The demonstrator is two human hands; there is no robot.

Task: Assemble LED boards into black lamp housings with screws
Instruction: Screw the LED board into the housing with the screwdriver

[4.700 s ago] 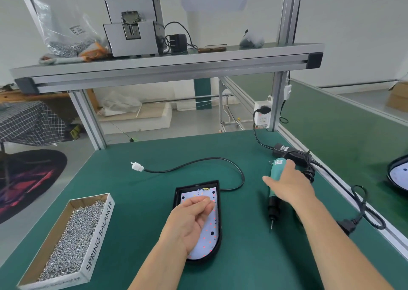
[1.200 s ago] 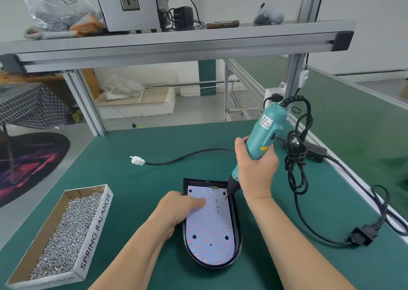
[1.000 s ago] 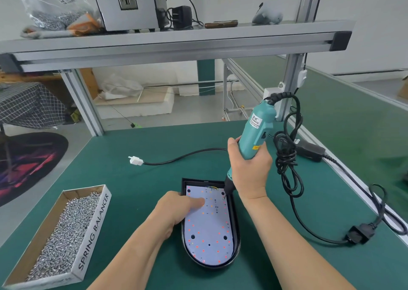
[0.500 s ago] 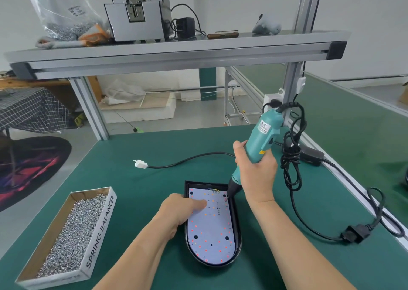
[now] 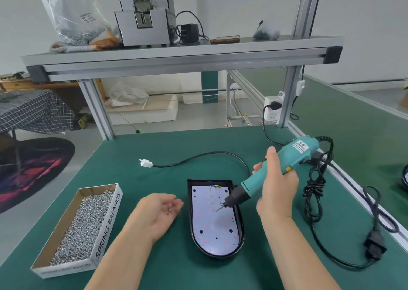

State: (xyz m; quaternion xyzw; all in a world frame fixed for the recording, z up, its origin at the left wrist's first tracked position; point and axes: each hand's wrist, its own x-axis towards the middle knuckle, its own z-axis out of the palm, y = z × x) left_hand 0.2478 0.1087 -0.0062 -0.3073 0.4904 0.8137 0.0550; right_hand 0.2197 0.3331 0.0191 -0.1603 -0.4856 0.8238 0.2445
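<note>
A black lamp housing [image 5: 241, 234] lies on the green table with a white LED board [image 5: 212, 223] seated inside it. My right hand [image 5: 277, 185] grips a teal electric screwdriver [image 5: 278, 168], tilted so its bit hangs just over the board's middle. My left hand [image 5: 157, 211] lies palm up to the left of the housing, fingers relaxed, with a small screw [image 5: 169, 211] resting in the palm.
A cardboard box [image 5: 108, 221] full of screws sits at the left. The housing's black cable with a white plug [image 5: 146, 163] runs across the back. The screwdriver's coiled cord [image 5: 314, 192] and a loose mains plug [image 5: 374, 245] lie at the right. A shelf spans overhead.
My left hand has come off the LED board and turned palm up with a screw in it. The screwdriver has tilted flatter, its bit moving from the board's top corner toward the middle.
</note>
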